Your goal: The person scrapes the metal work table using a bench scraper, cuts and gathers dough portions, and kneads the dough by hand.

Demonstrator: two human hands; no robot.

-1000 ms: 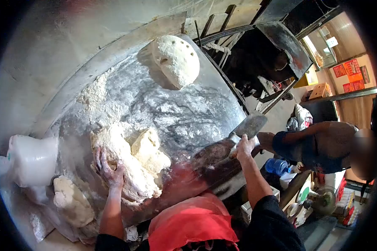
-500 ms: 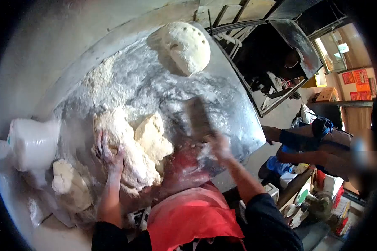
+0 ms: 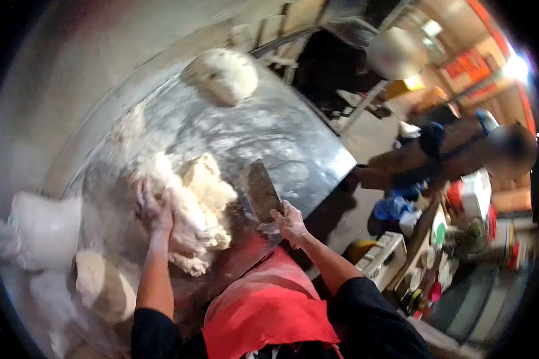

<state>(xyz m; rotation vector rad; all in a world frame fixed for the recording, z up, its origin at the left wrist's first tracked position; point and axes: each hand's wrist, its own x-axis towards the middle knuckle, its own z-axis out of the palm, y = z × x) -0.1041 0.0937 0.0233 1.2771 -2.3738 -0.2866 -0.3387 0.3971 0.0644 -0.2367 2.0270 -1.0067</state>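
A large, rough lump of dough (image 3: 188,224) lies on the floured metal worktop (image 3: 293,131). My left hand (image 3: 154,209) rests on its left side, fingers spread and dusted with flour. Against its right side leans a paler chunk of dough (image 3: 208,179). My right hand (image 3: 290,222) is closed round the end of a dough cutter with a broad rectangular blade (image 3: 262,192). That blade stands to the right of the dough, apart from it, near the worktop's front edge.
A rounded mound of dough (image 3: 230,75) sits at the back. Another dough piece (image 3: 102,287) and a white plastic sack (image 3: 45,230) are at the left. Two people stand to the right, one with an arm (image 3: 401,167) outstretched, beyond a cluttered shelf (image 3: 422,257).
My right hand has drawn the dough cutter back left and down, toward my body. My left hand stays on the dough. The view has swung right, bringing another person into sight.
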